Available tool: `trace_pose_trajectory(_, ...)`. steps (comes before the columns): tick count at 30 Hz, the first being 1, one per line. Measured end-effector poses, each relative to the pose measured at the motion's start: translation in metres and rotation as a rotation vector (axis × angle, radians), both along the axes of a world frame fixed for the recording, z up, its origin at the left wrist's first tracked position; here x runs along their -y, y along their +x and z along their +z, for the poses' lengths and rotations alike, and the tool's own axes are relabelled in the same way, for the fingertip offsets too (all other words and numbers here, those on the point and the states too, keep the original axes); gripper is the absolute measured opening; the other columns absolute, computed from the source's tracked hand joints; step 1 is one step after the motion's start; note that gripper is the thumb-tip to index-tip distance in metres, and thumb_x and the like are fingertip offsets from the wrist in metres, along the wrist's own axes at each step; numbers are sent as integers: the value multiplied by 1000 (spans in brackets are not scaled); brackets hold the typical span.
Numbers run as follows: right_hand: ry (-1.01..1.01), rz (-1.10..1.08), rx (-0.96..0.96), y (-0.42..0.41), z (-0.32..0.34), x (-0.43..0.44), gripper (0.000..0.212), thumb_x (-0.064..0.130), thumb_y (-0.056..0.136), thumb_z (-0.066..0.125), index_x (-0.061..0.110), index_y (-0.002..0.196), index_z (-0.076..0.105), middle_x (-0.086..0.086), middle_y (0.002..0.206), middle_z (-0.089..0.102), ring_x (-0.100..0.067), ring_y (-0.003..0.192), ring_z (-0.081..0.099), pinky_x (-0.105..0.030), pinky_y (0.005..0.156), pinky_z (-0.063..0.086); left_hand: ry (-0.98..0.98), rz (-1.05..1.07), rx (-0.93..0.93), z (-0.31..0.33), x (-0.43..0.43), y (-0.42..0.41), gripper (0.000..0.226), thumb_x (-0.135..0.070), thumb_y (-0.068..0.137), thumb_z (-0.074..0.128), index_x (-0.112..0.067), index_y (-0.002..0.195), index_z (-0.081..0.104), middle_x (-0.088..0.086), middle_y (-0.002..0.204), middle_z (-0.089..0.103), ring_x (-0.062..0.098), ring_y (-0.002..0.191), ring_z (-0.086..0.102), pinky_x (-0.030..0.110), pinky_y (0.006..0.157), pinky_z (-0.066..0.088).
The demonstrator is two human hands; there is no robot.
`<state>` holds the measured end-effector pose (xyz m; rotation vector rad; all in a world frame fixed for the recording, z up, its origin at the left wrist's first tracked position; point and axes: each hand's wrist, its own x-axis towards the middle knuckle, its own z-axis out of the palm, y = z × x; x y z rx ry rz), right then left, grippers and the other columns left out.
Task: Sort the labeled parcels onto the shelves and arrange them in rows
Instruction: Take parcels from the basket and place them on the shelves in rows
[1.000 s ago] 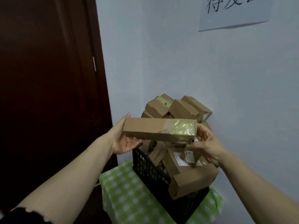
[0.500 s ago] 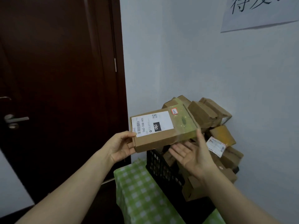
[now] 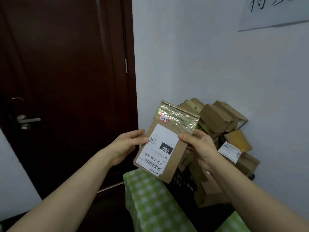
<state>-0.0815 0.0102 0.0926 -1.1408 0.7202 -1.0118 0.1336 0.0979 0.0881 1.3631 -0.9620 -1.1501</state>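
Observation:
I hold a flat cardboard parcel [image 3: 167, 144] up in front of me, its white shipping label facing me and a small red-edged tag reading 3-1-1 near its taped far end. My left hand [image 3: 127, 146] grips its left edge. My right hand [image 3: 199, 148] holds its right edge, thumb on the face. Behind it a black plastic crate [image 3: 182, 181] is heaped with several brown cardboard parcels [image 3: 217, 118], one showing a white label [image 3: 229, 151].
The crate stands on a surface covered by a green-and-white checked cloth [image 3: 150, 203] against a white wall. A dark brown door [image 3: 66, 81] with a metal handle [image 3: 27, 121] is at the left. A paper sign [image 3: 274, 12] hangs at the upper right.
The parcel was turned from edge-on to label-up, then rotated so its long axis points away from me. My right hand went from under it to gripping its right edge. The view swung left.

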Motion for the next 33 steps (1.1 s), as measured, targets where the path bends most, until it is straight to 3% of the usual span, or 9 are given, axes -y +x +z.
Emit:
trace_pose_trajectory(4, 49, 70, -78, 3, -1, 6, 41, 12, 69, 78, 13, 106, 59, -2, 94, 73, -19, 89, 69, -41, 85, 56, 21, -109, 78, 5, 0, 2, 53, -2, 76, 72, -15, 126, 60, 13, 108, 71, 25, 94, 70, 33, 77, 58)
trace_pose_trajectory(8, -247, -15, -428, -11, 17, 15, 95, 40, 61, 81, 18, 143, 37, 2, 134, 51, -15, 120, 50, -34, 99, 43, 61, -190, 372, 25, -3, 23, 68, -3, 67, 82, -18, 129, 58, 9, 106, 72, 20, 91, 70, 27, 78, 58)
trace_pose_trajectory(11, -812, 22, -852, -12, 45, 17, 91, 52, 70, 74, 25, 146, 32, 6, 150, 32, -14, 139, 26, -38, 113, 23, 178, -300, 932, 54, 2, 24, 67, -9, 75, 79, -19, 135, 51, -8, 105, 65, 4, 90, 64, 9, 72, 49)
trace_pose_trajectory(14, -1181, 271, -1315, 16, 53, 6, 84, 61, 73, 67, 28, 144, 36, 6, 146, 39, -17, 138, 29, -42, 111, 15, 232, -389, 1169, 74, 12, 11, 65, -14, 77, 78, -21, 136, 51, -10, 102, 66, 10, 93, 64, 21, 81, 52)
trace_pose_trajectory(19, -1043, 179, -1268, 37, 41, 13, 50, 34, 76, 74, 20, 122, 58, 2, 113, 63, -20, 103, 59, -39, 87, 50, -8, 10, 1566, 74, 21, 3, 86, -32, 76, 76, -33, 148, 29, -4, 142, 44, 18, 134, 33, 44, 115, 9)
trace_pose_trajectory(22, -541, 86, -804, 25, 32, 23, 55, 15, 78, 76, 5, 128, 55, -2, 114, 62, -22, 104, 60, -43, 96, 48, -271, 562, 1005, 57, 12, 9, 97, -28, 79, 75, -25, 153, 13, 6, 155, 23, 24, 142, 19, 42, 118, 16)
trace_pose_trajectory(26, -138, 70, -271, 30, 18, 28, 41, 7, 80, 73, -1, 118, 61, -10, 98, 72, -23, 88, 68, -40, 86, 55, -62, 410, 107, 24, 0, -9, 73, -18, 85, 69, -13, 147, 32, 4, 138, 49, 21, 128, 44, 46, 108, 36)
trace_pose_trajectory(29, -116, 63, -173, 39, 17, 28, 36, 5, 81, 70, 1, 117, 62, -8, 95, 72, -17, 80, 69, -31, 80, 56, -118, 232, 51, 14, -5, -15, 24, -10, 92, 59, -20, 113, 64, -4, 93, 68, 13, 89, 61, 32, 85, 51)
trace_pose_trajectory(33, -125, 136, -167, 45, 15, 30, 31, 0, 87, 61, 5, 117, 64, -10, 102, 73, -23, 91, 66, -37, 90, 50, -173, 226, 14, 15, -5, -3, 20, -4, 93, 56, -19, 103, 66, -4, 87, 69, 6, 74, 64, 22, 72, 56)
